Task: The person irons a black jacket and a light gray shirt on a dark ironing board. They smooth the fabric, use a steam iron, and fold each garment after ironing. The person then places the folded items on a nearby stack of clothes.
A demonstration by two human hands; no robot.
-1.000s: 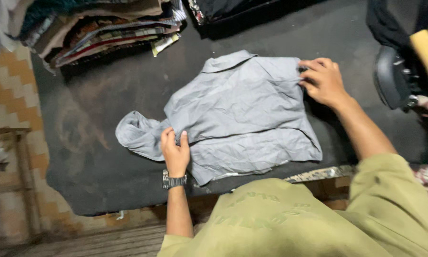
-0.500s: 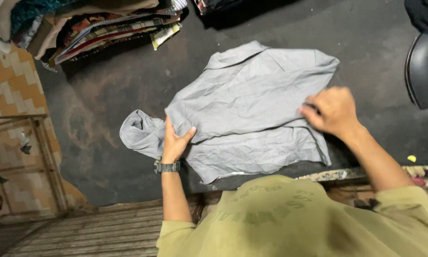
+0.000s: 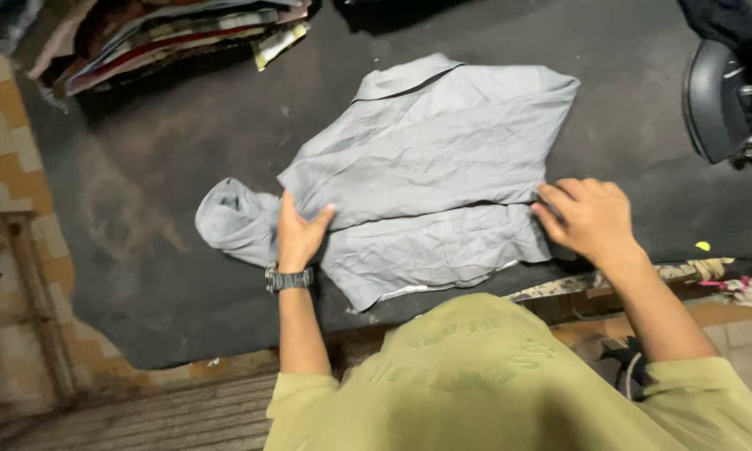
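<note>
Grey shirt (image 3: 443, 167), creased, spread flat on dark table (image 3: 159, 209), collar toward far edge. Left hand (image 3: 299, 234) laid on near-left fold, fingers loose, thumb splayed; right hand (image 3: 589, 219) pressed flat on right hem, fingers extended, grasping nothing. Stacked fabrics (image 3: 167, 33) at far left corner.

Your shirt (image 3: 443, 159): plain pale grey. Work mat (image 3: 159, 250): black. Your T-shirt (image 3: 493, 384): olive green. Your wristwatch (image 3: 288, 279): dark grey. Folded cloth stack (image 3: 167, 33): striped red, green, cream. Floor tiles (image 3: 8, 150): orange-and-cream zigzag.
</note>
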